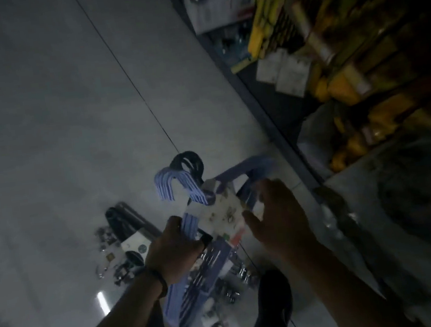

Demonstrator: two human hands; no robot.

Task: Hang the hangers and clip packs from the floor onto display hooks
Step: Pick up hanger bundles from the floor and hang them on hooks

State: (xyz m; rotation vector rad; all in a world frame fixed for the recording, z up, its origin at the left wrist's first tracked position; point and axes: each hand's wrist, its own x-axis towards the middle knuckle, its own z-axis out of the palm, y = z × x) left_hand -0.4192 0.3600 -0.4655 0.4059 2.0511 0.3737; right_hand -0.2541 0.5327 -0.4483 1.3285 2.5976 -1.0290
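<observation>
A bundle of light-blue hangers with a white paper label is lifted above the floor in the lower middle. My left hand grips the bundle's left shoulder. My right hand holds its right side by the label. A dark hanger hook shows behind the blue hooks. On the floor to the left lies a pack of dark hangers, with metal clip packs scattered around it. More clip packs lie under the bundle. The picture is dim and blurred.
A shelf unit with yellow packs and white boxes runs along the right. Its dark base edge crosses the pale tiled floor. My dark shoe stands beside the clip packs at the bottom.
</observation>
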